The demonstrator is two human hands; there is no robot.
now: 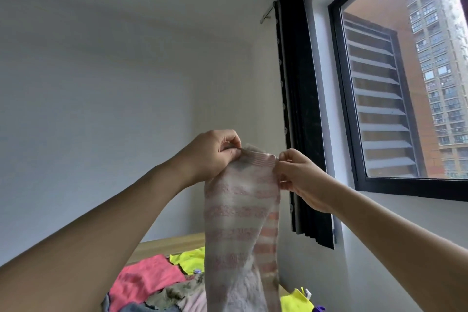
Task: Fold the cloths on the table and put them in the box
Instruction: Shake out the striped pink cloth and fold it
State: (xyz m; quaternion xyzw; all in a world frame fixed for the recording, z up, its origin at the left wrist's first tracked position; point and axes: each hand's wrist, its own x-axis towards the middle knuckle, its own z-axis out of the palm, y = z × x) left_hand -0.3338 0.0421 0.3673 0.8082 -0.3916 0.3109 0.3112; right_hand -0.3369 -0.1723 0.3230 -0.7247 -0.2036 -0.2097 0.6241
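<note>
A pink-and-white striped knit cloth [240, 223] hangs in the air in front of me, held up by its ribbed top edge. My left hand [212, 154] pinches the left corner of that edge. My right hand [298, 177] pinches the right corner. The cloth drops down over a heap of other cloths on the table: a coral pink one [147, 278], a neon yellow one [190, 258], an olive patterned one [174, 294] and another yellow piece [296, 301]. No box is in view.
The wooden table edge [172, 243] shows behind the heap. A white wall fills the left. A dark curtain [301, 109] hangs beside a black-framed window [349, 109] on the right, close to my right arm.
</note>
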